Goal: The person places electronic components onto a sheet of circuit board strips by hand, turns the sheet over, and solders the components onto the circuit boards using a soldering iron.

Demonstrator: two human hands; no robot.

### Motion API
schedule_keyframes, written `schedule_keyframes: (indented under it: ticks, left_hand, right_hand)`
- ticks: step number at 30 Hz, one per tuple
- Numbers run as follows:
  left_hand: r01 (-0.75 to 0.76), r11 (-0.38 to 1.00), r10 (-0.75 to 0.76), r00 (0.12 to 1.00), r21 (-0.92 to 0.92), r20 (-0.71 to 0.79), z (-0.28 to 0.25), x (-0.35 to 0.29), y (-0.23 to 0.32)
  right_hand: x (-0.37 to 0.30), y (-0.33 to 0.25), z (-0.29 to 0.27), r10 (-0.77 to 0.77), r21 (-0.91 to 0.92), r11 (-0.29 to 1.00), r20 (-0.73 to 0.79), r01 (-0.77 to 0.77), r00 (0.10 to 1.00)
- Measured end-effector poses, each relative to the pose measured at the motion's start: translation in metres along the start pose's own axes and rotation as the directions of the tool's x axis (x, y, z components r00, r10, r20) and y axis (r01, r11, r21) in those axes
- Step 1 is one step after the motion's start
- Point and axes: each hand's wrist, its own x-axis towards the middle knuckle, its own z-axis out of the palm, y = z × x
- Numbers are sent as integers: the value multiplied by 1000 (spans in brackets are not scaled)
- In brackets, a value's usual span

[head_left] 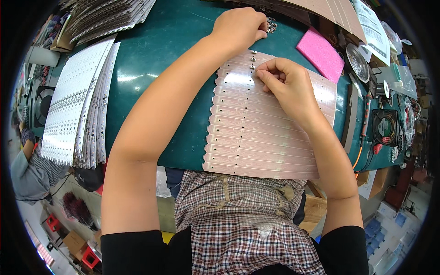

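Observation:
A pinkish flat panel (266,123), marked off into long strips with small dark holes, lies at the table's front edge before me. Several small shiny metal pieces (253,59) sit in a row near its far edge. My right hand (291,85) is over the panel's upper part, thumb and forefinger pinched together close to the nearest piece; whatever is between them is too small to make out. Beyond the panel, my left hand (239,28) reaches to a small heap of metal pieces (272,25). Its fingers are curled together, and their tips are partly hidden.
Stacks of white perforated panels (75,105) and darker panels (107,18) stand at the left on the green table (151,59). A pink foam sheet (321,54), a soldering iron (366,114), a solder spool (382,89) and a small fan (385,127) are at the right.

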Motion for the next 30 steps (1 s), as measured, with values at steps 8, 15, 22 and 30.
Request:
schedule_keyframes:
  ticks: [8, 15, 22, 30]
  left_hand:
    - [-58, 988, 59, 998, 142, -5, 1, 0, -6]
    - [366, 897, -347, 930, -249, 116, -39, -15, -1]
    - [448, 749, -354, 893, -488, 277, -66, -49, -8]
    - [462, 740, -365, 886, -489, 285, -78, -74, -2]
  right_hand:
    - [-1, 8, 12, -181, -132, 976, -73, 171, 981]
    - [0, 9, 12, -200, -168, 968, -83, 184, 976]
    - [0, 12, 13, -204, -189, 965, -94, 184, 974]
    - [0, 11, 12, -184, -156, 973, -84, 169, 979]
